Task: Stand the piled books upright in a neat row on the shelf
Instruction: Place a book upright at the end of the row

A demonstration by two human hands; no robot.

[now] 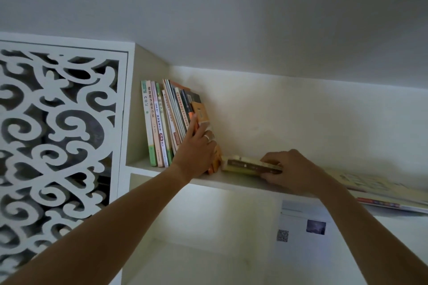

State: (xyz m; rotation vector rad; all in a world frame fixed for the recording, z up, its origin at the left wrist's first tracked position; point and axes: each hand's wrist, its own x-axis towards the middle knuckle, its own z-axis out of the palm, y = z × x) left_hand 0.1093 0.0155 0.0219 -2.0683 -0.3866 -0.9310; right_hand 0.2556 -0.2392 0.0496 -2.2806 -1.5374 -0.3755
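Left hand (196,146) steadying row (166,120), right hand (287,169) gripping book (245,164)

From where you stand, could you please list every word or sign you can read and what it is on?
"西游记": pale green-white spine, leftmost upright book.
"健康瘦身蔬果沙拉": white spine next to it.
Other upright spines: too blurred.
Flat yellowish book held by right hand: unreadable.
Square code sign on white sheet below: not decodable.
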